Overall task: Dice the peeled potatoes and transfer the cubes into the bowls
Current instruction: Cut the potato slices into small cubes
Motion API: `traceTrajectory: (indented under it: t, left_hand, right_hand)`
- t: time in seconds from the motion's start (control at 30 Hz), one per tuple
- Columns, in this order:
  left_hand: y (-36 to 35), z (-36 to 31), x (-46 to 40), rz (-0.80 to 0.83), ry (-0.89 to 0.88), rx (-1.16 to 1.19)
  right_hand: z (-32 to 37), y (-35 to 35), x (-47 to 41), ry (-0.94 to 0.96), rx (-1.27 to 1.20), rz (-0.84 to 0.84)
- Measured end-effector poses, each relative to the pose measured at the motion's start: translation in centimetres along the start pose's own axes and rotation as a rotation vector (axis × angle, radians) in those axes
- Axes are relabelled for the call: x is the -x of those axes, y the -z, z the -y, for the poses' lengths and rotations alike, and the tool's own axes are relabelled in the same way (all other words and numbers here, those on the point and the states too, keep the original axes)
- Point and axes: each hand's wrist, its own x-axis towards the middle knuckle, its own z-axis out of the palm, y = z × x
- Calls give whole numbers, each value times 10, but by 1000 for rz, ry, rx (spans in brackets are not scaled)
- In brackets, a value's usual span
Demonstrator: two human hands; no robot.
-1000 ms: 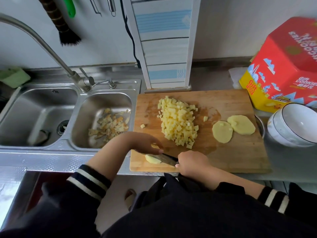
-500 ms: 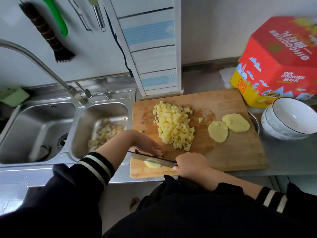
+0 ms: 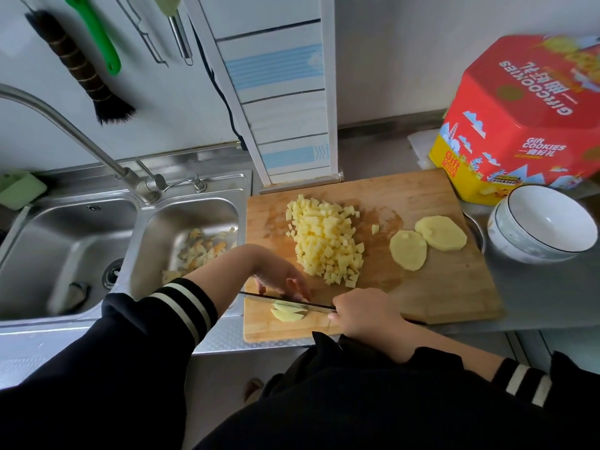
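The right hand (image 3: 363,315) grips the knife (image 3: 285,301) over a potato piece (image 3: 287,314) at the cutting board's (image 3: 454,287) near edge; the left hand (image 3: 281,277) steadies it, fingertips close enough to risk a nick if the wet piece slips

The knife (image 3: 289,302) now lies across the potato piece (image 3: 287,313) at the near left corner of the cutting board (image 3: 422,196), where a second ago its blade sat beside the piece. Several thin slices now fan out on the near side of the blade. The left hand (image 3: 279,277) has drawn back behind the blade, fingertips on the piece.
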Motion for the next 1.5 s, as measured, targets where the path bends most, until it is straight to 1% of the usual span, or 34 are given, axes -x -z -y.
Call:
traceTrajectory:
  t: [0.27, 0.5, 0.67, 0.87, 1.2, 1.27, 1.37, 1.5]
  left_hand:
    - [-2, 3, -7, 33, 9, 22]
    - [3, 7, -15, 67, 5, -68]
    - [10, 2, -13, 69, -9, -156]
    - [16, -1, -13, 87, 12, -160]
    - [19, 4, -29, -19, 93, -220]
    - [18, 5, -34, -16, 119, -209]
    - [17, 3, -36, 5, 136, -127]
    - [17, 8, -33, 34, 78, -92]
  right_hand:
    - [0, 16, 15, 28, 24, -48]
    - [-1, 23, 27, 43, 67, -88]
    - [-4, 23, 30, 20, 53, -120]
    - [-9, 18, 33, 4, 29, -190]
    - [-12, 16, 34, -15, 6, -232]
    - [-14, 15, 34, -22, -1, -229]
    - [-17, 14, 35, -33, 4, -236]
    - [-19, 12, 37, -37, 45, -226]
